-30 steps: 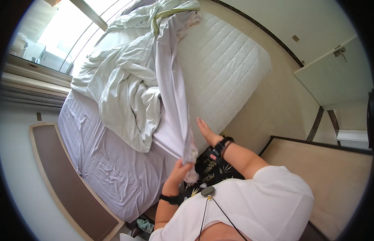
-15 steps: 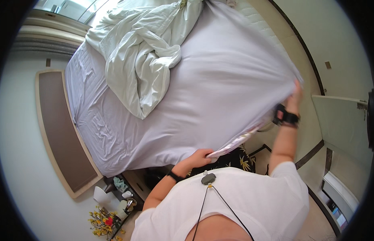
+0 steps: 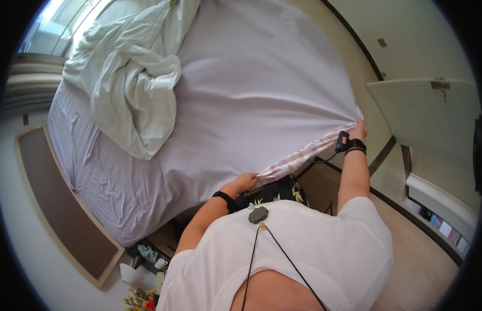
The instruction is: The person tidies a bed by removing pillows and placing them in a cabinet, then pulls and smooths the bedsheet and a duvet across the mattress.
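A pale lavender bed sheet (image 3: 261, 93) covers the bed and is stretched toward me. My left hand (image 3: 245, 182) is closed on its near edge, close to my body. Further out to the right, my right hand (image 3: 359, 130) grips the same edge near the sheet's right-hand corner, with the arm extended. Between the two hands a flowered band of cloth (image 3: 303, 154) shows along the edge. Creases in the sheet run from the right hand back across the bed. The fingertips of both hands are partly hidden by the cloth.
A crumpled pale green duvet (image 3: 137, 88) lies at the far left of the bed. The brown headboard (image 3: 65, 202) stands on the left. Below it is a nightstand with a tissue box (image 3: 146, 253) and yellow flowers (image 3: 140, 299). At right, a white cabinet door (image 3: 433, 111) stands open.
My view has turned, so the bed and duvet sit further left. The right hand has drawn the sheet's corner nearer, and more of the flowered band shows. The left hand keeps its hold.
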A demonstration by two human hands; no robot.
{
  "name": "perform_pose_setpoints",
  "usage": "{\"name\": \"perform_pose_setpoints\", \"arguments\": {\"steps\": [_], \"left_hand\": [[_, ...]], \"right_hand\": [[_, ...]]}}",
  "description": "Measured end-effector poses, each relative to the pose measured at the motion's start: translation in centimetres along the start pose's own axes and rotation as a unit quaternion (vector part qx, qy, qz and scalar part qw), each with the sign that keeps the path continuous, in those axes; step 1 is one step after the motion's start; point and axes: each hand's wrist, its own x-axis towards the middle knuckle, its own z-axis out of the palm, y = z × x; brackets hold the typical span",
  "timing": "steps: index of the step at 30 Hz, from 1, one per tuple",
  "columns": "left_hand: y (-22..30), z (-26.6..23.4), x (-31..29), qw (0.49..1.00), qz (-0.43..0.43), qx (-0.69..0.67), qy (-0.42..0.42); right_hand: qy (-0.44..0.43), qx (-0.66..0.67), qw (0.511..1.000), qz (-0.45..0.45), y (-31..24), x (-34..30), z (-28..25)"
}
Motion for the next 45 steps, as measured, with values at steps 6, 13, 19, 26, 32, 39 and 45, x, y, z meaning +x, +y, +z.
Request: {"name": "perform_pose_setpoints", "arguments": {"steps": [6, 13, 19, 26, 32, 39, 45], "left_hand": [[1.3, -0.6, 3.1, 0.997, -0.045, 0.055, -0.016], [18.3, -10.8, 14.0, 0.934, 0.07, -0.153, 0.317], [22.3, -13.8, 17.6, 0.957, -0.089, -0.25, 0.12], [29.2, -14.5, 10.4, 0.89, -0.054, -0.438, 0.109], [35.1, -15.8, 5.8, 0.859, -0.044, -0.491, 0.136], [36.4, -14.3, 7.5, 0.846, 0.012, -0.513, 0.143], [39.8, -9.3, 12.7, 0.762, -0.018, -0.62, 0.183]], "right_hand": [[-0.109, 0.028, 0.99, -0.081, 0.0, -1.7, -0.2], [-0.709, -0.276, 0.492, -0.424, -0.1, -19.3, 5.2], [-0.795, -0.257, 0.437, -0.334, -4.3, -15.1, 8.8], [-0.609, -0.345, 0.668, -0.252, 0.1, -1.3, 19.5], [-0.595, -0.361, 0.659, 0.284, 0.2, -7.9, 26.8], [-0.693, -0.146, 0.566, 0.422, -8.1, -14.5, 33.4], [-0.757, -0.084, 0.515, 0.393, -15.5, -4.8, 41.2]]}}
